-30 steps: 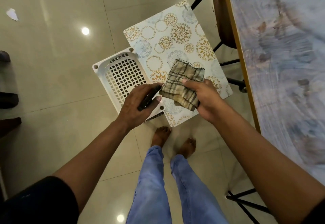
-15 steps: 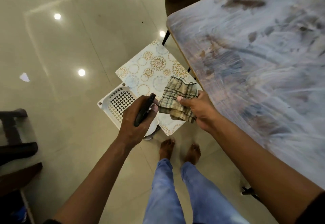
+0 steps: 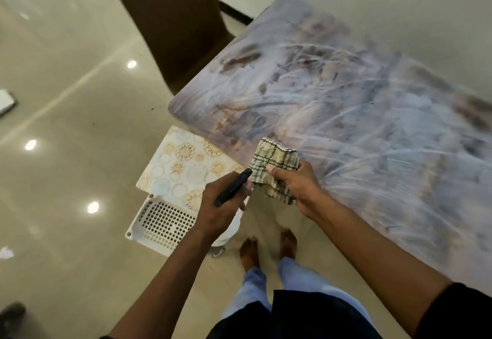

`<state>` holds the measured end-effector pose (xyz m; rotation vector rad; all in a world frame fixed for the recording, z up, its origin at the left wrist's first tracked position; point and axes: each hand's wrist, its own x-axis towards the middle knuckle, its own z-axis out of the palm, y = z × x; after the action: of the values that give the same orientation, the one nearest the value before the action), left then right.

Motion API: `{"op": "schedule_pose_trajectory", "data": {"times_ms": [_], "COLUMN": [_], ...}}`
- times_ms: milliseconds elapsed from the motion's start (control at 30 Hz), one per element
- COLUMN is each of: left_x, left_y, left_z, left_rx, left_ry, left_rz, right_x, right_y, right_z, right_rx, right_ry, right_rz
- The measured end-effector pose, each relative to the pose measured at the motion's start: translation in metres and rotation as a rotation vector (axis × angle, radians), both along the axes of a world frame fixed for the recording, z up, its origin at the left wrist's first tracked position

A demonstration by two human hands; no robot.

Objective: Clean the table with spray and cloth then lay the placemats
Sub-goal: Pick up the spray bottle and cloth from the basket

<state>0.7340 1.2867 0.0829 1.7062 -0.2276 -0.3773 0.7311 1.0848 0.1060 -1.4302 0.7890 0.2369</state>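
My right hand (image 3: 298, 188) grips a folded checked cloth (image 3: 273, 164) right at the near-left edge of the marbled blue-grey table (image 3: 359, 115). My left hand (image 3: 222, 205) holds a slim black spray bottle (image 3: 233, 187), its tip pointing up towards the cloth. A floral placemat (image 3: 183, 165) lies below my hands on a white perforated stool (image 3: 159, 223) beside the table.
A dark brown chair (image 3: 173, 24) stands at the table's far-left corner. Shiny beige floor tiles spread to the left, with a white object (image 3: 6, 102) at the left edge. My bare feet (image 3: 269, 249) stand between the stool and the table.
The view has swung up and right, bringing much more of the table and the chair into sight. Both hands have risen towards the table edge, still holding the spray bottle and cloth.
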Motion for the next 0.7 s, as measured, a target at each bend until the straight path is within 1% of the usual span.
{"op": "schedule_pose_trajectory", "data": {"times_ms": [67,267,500,700], "left_x": [-0.001,-0.014,-0.046,-0.08], "left_y": [-0.02,-0.085,-0.171,-0.226], "left_z": [0.005,0.01,0.017,0.021], "left_rx": [0.034,0.096,0.21,0.3], "left_ry": [0.007,-0.033,-0.007,-0.02], "left_rz": [-0.077,-0.394,-0.616,-0.74], "right_x": [-0.016,-0.078,-0.161,-0.218], "right_y": [-0.016,-0.067,-0.123,-0.161], "right_z": [0.005,0.019,0.025,0.022], "right_rx": [-0.034,-0.065,-0.123,-0.139], "right_ry": [-0.015,-0.041,-0.048,-0.031], "right_rz": [-0.059,-0.312,-0.573,-0.755]}}
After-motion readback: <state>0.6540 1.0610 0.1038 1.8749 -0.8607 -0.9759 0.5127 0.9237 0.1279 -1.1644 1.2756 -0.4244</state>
